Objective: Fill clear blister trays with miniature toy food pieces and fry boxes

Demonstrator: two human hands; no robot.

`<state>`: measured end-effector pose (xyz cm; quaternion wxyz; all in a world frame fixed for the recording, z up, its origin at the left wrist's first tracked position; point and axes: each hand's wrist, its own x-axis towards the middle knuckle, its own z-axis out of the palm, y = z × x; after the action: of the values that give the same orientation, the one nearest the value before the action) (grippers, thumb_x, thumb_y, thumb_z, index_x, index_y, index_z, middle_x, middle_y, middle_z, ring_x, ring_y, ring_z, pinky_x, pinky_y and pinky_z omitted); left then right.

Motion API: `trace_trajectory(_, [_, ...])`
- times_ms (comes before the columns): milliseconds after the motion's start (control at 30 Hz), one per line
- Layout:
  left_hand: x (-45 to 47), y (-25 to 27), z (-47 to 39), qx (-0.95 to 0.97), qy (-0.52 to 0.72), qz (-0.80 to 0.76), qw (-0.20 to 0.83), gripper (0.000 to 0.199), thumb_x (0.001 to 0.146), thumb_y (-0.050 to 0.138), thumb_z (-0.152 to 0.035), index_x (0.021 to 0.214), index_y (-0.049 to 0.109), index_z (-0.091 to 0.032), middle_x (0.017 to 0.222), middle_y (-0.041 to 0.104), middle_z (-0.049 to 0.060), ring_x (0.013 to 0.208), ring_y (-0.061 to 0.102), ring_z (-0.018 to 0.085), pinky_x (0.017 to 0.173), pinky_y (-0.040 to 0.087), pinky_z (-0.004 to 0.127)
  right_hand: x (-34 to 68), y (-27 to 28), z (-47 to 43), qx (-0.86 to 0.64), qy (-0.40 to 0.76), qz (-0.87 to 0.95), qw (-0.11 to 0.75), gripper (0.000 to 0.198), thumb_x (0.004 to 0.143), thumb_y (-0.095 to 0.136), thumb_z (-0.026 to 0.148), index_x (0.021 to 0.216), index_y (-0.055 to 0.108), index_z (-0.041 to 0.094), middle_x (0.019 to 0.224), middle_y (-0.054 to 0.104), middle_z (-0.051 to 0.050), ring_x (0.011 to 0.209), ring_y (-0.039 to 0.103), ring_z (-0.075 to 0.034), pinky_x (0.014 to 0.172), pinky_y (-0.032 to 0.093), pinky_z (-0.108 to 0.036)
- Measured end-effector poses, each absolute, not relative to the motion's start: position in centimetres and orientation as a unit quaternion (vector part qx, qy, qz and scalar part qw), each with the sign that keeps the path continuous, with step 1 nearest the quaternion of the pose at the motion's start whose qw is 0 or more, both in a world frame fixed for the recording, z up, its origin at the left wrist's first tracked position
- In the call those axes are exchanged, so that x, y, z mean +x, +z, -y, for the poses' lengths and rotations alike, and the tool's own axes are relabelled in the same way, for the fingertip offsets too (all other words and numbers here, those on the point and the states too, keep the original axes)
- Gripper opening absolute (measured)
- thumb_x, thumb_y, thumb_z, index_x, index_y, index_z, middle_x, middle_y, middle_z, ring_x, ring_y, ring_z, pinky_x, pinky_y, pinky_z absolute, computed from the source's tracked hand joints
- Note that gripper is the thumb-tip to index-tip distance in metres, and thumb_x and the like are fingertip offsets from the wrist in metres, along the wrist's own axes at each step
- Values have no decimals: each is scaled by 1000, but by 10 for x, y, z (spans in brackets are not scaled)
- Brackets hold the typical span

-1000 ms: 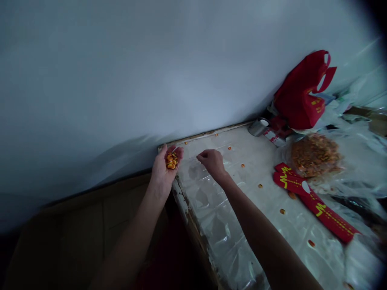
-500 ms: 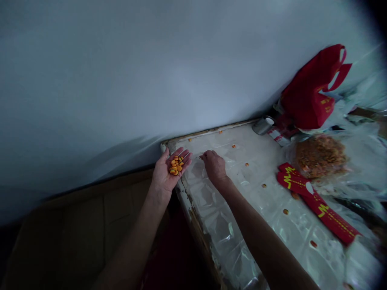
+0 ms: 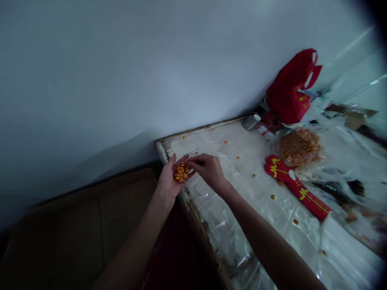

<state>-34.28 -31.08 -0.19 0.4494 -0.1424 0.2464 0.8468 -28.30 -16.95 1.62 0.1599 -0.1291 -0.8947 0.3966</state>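
Observation:
My left hand [image 3: 169, 179] is held palm up beside the corner of the table, cupping a small pile of round orange discs [image 3: 180, 174] with dark edges. Over that palm, my right hand [image 3: 210, 169] has its thumb and fingers pinched together at the right side of the pile. Whether a disc is between those fingertips is too small to make out. Just behind the hands, a single orange disc [image 3: 196, 153] lies on the table [image 3: 211, 141]. Several more discs, such as one near the back [image 3: 225, 141], are spaced out in rows across the plastic-covered top.
A red bag [image 3: 290, 88] stands by the wall, with a metal can [image 3: 251, 121] in front. To the right are a clear bag of orange-brown pieces [image 3: 300, 147], a red strip with yellow markings [image 3: 298, 187] and crumpled plastic. Cardboard [image 3: 81, 225] lies at left.
My right hand has come back from the tabletop to the pile in my left palm. A disc now shows on the table where its fingertips were. The view has shifted slightly right.

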Motion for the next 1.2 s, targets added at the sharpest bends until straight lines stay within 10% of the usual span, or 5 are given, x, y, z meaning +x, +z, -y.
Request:
trace_trajectory(167, [-300, -1, 309, -180, 800, -255, 513, 36, 99, 47, -29, 119, 65, -5, 96, 74, 16, 77, 74, 20, 72, 63, 33, -231, 4, 193, -226, 454, 853, 121, 12, 73, 71, 21, 82, 78, 23, 77, 75, -1, 70, 69, -19, 64, 52, -27])
trace_trajectory(433, [-280, 10, 322, -199, 801, -258, 502, 32, 95, 52, -21, 121, 65, -7, 127, 66, 21, 119, 64, 32, 93, 59, 41, -181, -7, 120, -357, 524, 731, 251, 23, 69, 79, 35, 85, 78, 19, 77, 75, -5, 70, 67, -19, 64, 50, -28])
trace_trajectory(800, [-310, 2, 312, -144, 812, -252, 506, 37, 97, 51, -32, 121, 66, -8, 133, 62, 20, 124, 60, 33, 99, 55, 47, -228, -25, 127, -176, 252, 940, 148, 15, 85, 64, 16, 89, 78, 20, 91, 72, -6, 86, 66, -18, 79, 46, -28])
trace_trajectory(1100, [-306, 8, 308, -149, 777, -295, 536, 38, 96, 52, -29, 126, 63, -8, 128, 65, 22, 113, 67, 32, 88, 61, 43, -280, 1, 71, -270, 247, 923, -123, 18, 61, 88, 32, 61, 73, 22, 51, 62, 3, 51, 58, -13, 51, 35, -24])
trace_trajectory(1200, [-302, 11, 311, -153, 769, -303, 542, 39, 96, 52, -29, 126, 62, -7, 126, 66, 23, 111, 68, 32, 87, 61, 43, -279, 13, 75, -253, 229, 935, -95, 23, 53, 93, 28, 59, 71, 20, 49, 59, 4, 49, 55, -12, 50, 35, -23])
